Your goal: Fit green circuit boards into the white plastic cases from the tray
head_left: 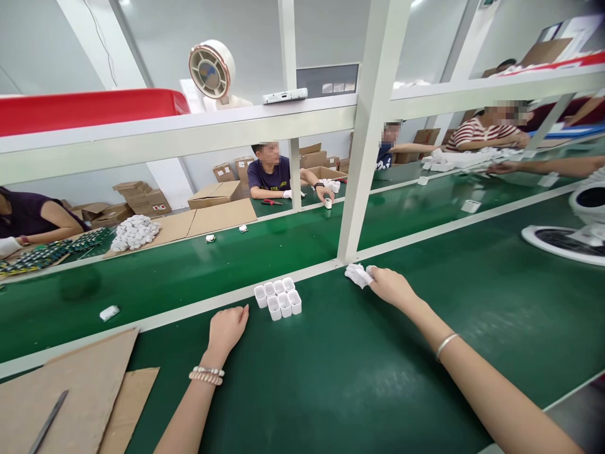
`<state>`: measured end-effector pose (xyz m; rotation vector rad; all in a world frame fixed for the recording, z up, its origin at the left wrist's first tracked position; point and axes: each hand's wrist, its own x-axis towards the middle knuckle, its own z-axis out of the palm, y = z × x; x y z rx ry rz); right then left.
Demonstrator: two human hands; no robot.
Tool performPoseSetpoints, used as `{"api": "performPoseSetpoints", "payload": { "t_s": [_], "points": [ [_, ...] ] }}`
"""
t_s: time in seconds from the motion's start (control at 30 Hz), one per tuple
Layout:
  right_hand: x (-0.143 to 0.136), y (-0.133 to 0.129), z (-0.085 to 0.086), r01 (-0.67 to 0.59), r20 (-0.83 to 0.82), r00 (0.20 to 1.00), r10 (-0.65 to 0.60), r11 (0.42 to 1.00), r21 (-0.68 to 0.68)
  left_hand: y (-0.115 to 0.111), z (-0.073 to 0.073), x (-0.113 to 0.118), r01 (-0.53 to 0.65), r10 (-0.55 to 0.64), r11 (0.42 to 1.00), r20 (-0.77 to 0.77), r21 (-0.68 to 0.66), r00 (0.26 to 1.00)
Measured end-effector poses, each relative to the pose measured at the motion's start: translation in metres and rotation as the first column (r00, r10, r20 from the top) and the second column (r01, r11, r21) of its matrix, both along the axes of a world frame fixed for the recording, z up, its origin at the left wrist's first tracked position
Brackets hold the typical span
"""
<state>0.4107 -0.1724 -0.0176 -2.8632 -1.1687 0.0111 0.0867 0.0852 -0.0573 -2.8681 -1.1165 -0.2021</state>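
My right hand (390, 287) is pinching a crumpled white cloth (359, 275), possibly a glove, close to the foot of the metal post. My left hand (227, 328) rests on the green table with its fingers curled in and nothing visible in them. Just right of that hand, several small white open-topped plastic cups (284, 305) stand together in two rows.
A knife blade (50, 421) lies on cardboard (70, 384) at lower left. Beyond the metal strip, a green conveyor belt (265, 246) carries small white parts. A metal post (362, 157) rises before me. A white fan (571, 236) stands right. Co-workers sit across.
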Motion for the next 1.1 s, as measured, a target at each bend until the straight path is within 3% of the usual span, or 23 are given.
{"api": "performPoseSetpoints", "payload": {
  "t_s": [0.33,1.1],
  "points": [
    [0.002,0.002,-0.005,0.022,-0.029,0.999,-0.024,0.999,-0.040,-0.002,0.001,0.000,0.003,-0.003,1.000,0.002,0.005,1.000],
    [-0.005,0.001,0.003,0.024,0.078,0.996,-0.030,0.997,0.068,-0.002,0.003,0.000,0.013,-0.012,1.000,0.018,-0.026,1.000]
  ]
}}
